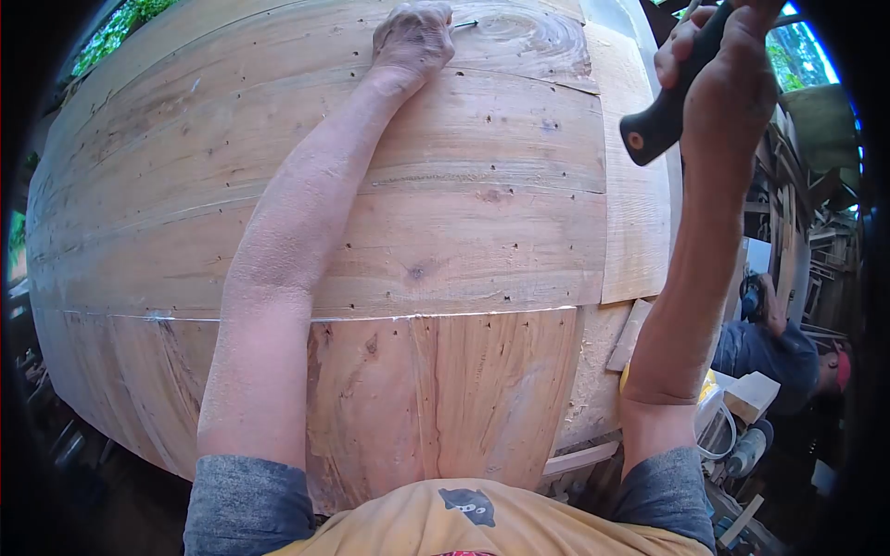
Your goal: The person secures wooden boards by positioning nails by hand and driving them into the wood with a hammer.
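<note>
My left hand [414,39] is closed and rests on the planked wooden surface [445,241] near the top of the view. A thin dark nail [468,24] pokes out to the right from its fingers; the rest of it is hidden by the hand. Raised at the upper right, my right hand [732,69] grips the black handle of a hammer [654,130]. The tool's head lies out of view. Rows of small dark holes or nail heads run along the planks.
A co-worker [779,357] in dark clothing and a red cap bends at the right, holding something dark. Beside my right elbow are a clear plastic container [714,426] and a wood block [752,394]. Stacked timber [788,222] stands behind. Sawdust dots the lower boards.
</note>
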A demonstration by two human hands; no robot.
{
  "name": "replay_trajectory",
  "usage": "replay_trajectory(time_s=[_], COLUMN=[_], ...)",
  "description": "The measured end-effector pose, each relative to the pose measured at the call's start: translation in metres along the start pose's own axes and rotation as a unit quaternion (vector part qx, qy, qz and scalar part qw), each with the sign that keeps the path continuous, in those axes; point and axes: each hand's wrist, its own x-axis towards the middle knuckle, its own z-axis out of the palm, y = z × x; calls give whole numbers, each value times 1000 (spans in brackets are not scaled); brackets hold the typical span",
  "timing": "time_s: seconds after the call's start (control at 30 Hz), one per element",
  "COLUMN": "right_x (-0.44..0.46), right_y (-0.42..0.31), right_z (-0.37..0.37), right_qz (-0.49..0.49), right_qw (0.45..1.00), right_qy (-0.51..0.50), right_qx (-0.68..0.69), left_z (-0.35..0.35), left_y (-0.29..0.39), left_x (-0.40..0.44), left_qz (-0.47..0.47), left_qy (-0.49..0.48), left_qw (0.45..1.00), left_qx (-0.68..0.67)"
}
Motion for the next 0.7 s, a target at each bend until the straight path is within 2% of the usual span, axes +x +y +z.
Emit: replay_trajectory(time_s=[0.03,0.1,0.13,0.17,0.23,0.27,0.33,0.43,0.5,0.57,0.63,0.67,0.7], right_x=[-2,-34,-50,-58,-53,-53,-45,-28,-24,-36,-47,-55,-53], right_y=[15,79,111,110,97,80,63,33,26,115,111,106,85], right_z=[1,5,7,10,10,-1,-9,-14,-3,2,14,17,16], right_qz=[63,154,176,229,250,307,283,179,135,29,116,249,300], right_qw=[997,970,934,886,921,924,943,976,984,972,925,871,876], right_qy=[23,-119,-201,-291,-222,-165,-134,-76,-42,-113,-218,-287,-245], right_qx=[35,-148,-238,-279,-202,-158,-110,-97,-105,-202,-287,-311,-289], left_z=[-3,-13,-18,-19,-17,-14,-17,-18,-15,-15,-17,-20,-16], left_y=[3,11,16,19,16,17,18,18,17,14,17,16,14], left_x=[1,4,5,6,7,2,4,7,5,5,7,9,11], left_qz=[0,-20,-28,-30,-44,-42,-33,-51,-40,-38,-40,-40,-42], left_qy=[7,-25,-43,-52,-64,-64,-52,-94,-73,-63,-66,-64,-60], left_qw=[1000,999,998,997,996,996,996,992,994,995,996,996,996], left_qx=[11,31,41,39,40,45,61,67,64,61,54,55,53])
